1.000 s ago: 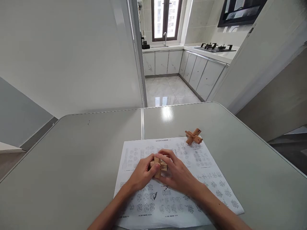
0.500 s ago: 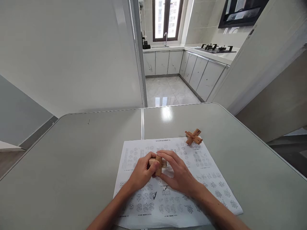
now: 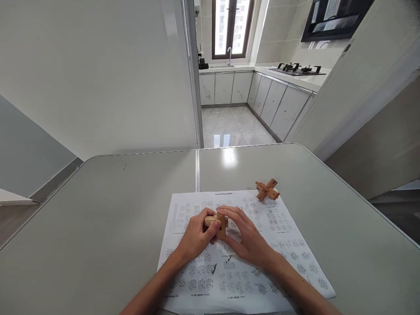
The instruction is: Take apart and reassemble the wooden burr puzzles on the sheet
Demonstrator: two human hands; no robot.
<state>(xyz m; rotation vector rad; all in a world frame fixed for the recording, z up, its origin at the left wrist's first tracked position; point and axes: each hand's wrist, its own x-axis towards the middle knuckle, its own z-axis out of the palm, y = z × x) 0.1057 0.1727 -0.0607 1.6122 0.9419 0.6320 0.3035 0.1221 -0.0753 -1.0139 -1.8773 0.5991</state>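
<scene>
Between my two hands is a wooden interlocking puzzle [image 3: 222, 226], its light-brown bars crossing one another above a printed sheet. My left hand [image 3: 197, 232] is closed on its left side, with the thumb pressed on the front. On the right side, my right hand [image 3: 246, 234] grips the upright bar, fingers at its top and thumb near its bottom. Fingers cover part of the puzzle. Beneath both hands lies the white instruction sheet [image 3: 183, 218], covered with small line diagrams.
A second wooden puzzle [image 3: 267, 190], shaped like a cross, rests at the sheet's upper right corner. The grey table [image 3: 98, 227] has a seam down its middle. Beyond its far edge are a doorway, kitchen cabinets [image 3: 275, 98] and a gas hob [image 3: 300, 70].
The puzzle has turned slightly in my hands, and a dark notch now shows on its upright bar. The whole scene has shifted a little to the right with the camera.
</scene>
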